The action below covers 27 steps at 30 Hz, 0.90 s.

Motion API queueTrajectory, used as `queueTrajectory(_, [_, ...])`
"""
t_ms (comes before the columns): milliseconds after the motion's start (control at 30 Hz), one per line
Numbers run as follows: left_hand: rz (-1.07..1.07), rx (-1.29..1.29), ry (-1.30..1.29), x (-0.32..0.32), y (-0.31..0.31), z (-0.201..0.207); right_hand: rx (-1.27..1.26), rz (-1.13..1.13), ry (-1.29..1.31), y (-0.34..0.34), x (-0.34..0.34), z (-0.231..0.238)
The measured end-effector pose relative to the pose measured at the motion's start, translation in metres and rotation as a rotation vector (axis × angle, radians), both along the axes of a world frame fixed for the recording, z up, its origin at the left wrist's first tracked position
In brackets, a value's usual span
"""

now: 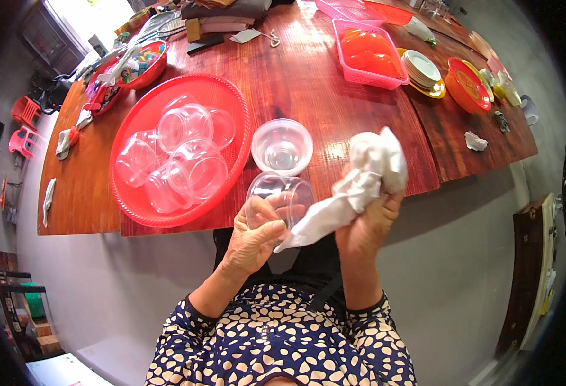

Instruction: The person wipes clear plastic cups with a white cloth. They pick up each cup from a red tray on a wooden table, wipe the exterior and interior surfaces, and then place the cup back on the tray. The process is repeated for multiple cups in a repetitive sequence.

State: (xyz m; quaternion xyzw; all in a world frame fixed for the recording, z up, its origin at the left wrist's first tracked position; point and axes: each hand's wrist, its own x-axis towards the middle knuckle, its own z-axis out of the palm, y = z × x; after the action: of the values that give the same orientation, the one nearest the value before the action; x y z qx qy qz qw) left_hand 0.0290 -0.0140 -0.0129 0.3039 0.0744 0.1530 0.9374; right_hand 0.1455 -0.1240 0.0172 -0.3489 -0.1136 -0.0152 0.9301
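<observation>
Near the table's front edge, my left hand (251,239) grips a clear round plastic bowl (283,186), with the thumb on one side and the fingers showing through its wall. My right hand (369,225) is closed round a crumpled white cloth (369,167). One tail of the cloth hangs down toward the bowl's lower edge. Just beyond the held bowl, a clear plastic bowl (283,145) stands on the table, mouth up. To the left, a red round tray (236,168) carries several clear plastic bowls (196,167) lying at various angles.
The wooden table (276,77) bears a pink basket (376,77) of orange-red items, stacked white dishes (422,66) on a yellow plate, and a red basin (466,87) at far right. At far left stands a red bowl (151,76) of small things. A white scrap (476,141) lies right.
</observation>
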Motion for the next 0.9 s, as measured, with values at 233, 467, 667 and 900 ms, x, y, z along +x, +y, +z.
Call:
queueTrajectory(233, [0.027,-0.046,0.053,-0.007,0.000,0.005,-0.862,0.078,-0.841,-0.013,-0.027,-0.016])
queueTrajectory(467, [-0.075,-0.029,0.100,-0.017,-0.006,-0.001,-0.847,-0.078,-1.110,-0.034,-0.047,-0.029])
queueTrajectory(667, [-0.207,0.206,0.158,-0.024,-0.010,0.003,-0.982,-0.056,-1.233,-0.033,-0.049,-0.001])
queueTrajectory(900, [-0.238,0.601,0.117,-0.034,-0.003,-0.001,-0.948,0.285,-0.926,-0.024,-0.013,0.003])
